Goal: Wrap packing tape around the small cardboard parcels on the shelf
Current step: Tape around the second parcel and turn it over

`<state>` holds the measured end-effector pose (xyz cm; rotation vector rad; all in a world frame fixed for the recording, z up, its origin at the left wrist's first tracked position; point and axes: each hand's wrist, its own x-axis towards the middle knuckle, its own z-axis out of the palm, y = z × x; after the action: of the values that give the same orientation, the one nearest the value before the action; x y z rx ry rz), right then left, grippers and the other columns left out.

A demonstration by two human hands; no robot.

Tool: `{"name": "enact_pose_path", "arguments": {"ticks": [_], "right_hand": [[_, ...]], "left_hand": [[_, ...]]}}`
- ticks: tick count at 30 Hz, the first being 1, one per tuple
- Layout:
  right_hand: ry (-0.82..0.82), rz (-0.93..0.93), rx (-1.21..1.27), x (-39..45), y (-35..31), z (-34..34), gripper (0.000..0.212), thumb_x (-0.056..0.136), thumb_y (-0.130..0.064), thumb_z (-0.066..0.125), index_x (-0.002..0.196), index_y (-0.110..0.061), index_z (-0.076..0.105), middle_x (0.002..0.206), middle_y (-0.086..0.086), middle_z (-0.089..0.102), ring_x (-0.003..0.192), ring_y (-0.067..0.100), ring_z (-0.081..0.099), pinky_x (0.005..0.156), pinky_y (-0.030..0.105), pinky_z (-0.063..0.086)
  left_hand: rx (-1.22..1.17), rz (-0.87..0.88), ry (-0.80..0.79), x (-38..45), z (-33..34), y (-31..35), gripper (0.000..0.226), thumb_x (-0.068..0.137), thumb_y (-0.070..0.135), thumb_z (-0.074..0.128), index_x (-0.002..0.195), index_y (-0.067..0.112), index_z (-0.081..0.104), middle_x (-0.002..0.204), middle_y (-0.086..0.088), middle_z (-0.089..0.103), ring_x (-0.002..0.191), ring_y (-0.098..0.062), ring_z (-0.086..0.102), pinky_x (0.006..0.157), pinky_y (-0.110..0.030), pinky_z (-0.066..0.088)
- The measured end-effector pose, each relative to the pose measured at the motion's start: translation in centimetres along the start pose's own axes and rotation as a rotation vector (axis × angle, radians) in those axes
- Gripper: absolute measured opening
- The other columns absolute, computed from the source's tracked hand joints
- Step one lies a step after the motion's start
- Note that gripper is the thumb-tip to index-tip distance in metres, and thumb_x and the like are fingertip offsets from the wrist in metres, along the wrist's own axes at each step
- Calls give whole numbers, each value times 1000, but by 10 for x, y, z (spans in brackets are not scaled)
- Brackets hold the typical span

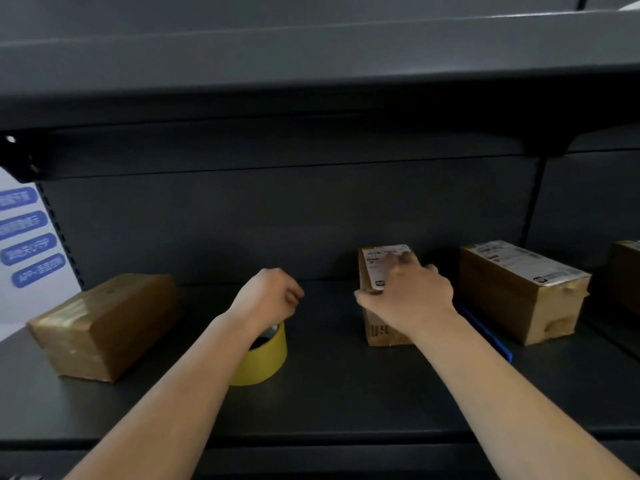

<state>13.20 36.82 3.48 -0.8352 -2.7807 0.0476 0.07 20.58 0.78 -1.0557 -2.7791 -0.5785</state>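
Note:
A small cardboard parcel [375,268] with a white label stands on the dark shelf [346,382], right of centre. My right hand [412,296] grips its top and near side, thumb on the left face. A yellow roll of packing tape [263,358] lies flat on the shelf at centre, partly hidden by my left wrist. My left hand [268,296] hovers above and behind the roll with fingers curled, holding nothing. A tape-wrapped parcel [104,323] sits at the left. A larger labelled parcel [519,292] sits at the right.
A blue flat object [485,332] lies on the shelf between the held parcel and the right one. Another parcel [627,271] is cut off at the right edge. A white sign with blue labels [27,244] leans at the left. An upper shelf [311,81] hangs overhead.

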Motion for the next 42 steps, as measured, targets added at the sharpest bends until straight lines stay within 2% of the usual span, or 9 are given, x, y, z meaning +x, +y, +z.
{"name": "enact_pose_path", "arguments": {"ticks": [4,7,12,20,25,29,33,37,42], "right_hand": [[55,15,338,-2,18,5,72,79,-61,50,139,-26,33,136,2,43,117,26,47,84,37,47],[49,-33,1060,-21,29,9,50,84,-47,56,130,-32,43,125,-6,51,108,13,51,75,26,44],[-44,-19,1604,-55,26,29,65,69,-59,58,130,-38,45,123,-11,57,109,8,55,93,31,43],[-51,132,1260,-57,29,41,63,89,-50,46,145,-36,20,151,-6,29,137,16,28,109,36,25],[273,-257,889,-56,35,27,64,80,-59,55,136,-44,27,142,-23,28,132,-4,22,111,30,22],[391,-396,740,-46,41,15,49,77,-59,45,123,-43,44,129,-22,43,123,-3,36,110,44,31],[320,-449,603,-42,41,11,54,76,-62,42,122,-37,52,121,-20,52,119,2,45,111,46,28],[53,-582,298,-43,38,10,79,63,-78,23,136,-49,32,135,-35,25,129,-15,10,114,28,-7],[153,-542,185,-38,27,18,85,63,-77,15,139,-44,34,146,-22,33,137,1,24,110,26,-1]], "left_hand": [[-18,21,48,-5,-1,3,40,82,1,61,119,17,63,118,0,66,106,-9,62,92,-22,49],[-9,53,58,-6,-2,7,37,83,2,60,117,18,64,116,0,67,101,-9,64,90,-24,51],[-91,17,68,-11,-1,11,36,81,9,66,116,19,63,109,2,67,94,-8,64,83,-21,52],[-179,7,58,-18,2,10,33,81,8,67,113,18,64,111,0,67,99,-7,63,89,-24,52],[-114,-21,-34,-19,2,13,45,77,6,70,118,22,60,118,1,62,106,-9,60,90,-30,53],[-75,-58,-61,-15,1,18,48,79,-1,65,121,23,58,123,0,58,110,-11,57,91,-29,52],[-75,-104,-48,-16,-3,18,46,83,-7,58,121,20,58,120,-4,60,108,-14,59,91,-30,52],[-197,-68,46,-23,-8,8,41,80,-6,63,112,19,63,105,1,62,89,-6,59,71,-19,52],[-337,-52,325,-38,-21,1,32,77,6,71,105,20,67,98,9,63,91,-2,58,87,-22,51]]}}
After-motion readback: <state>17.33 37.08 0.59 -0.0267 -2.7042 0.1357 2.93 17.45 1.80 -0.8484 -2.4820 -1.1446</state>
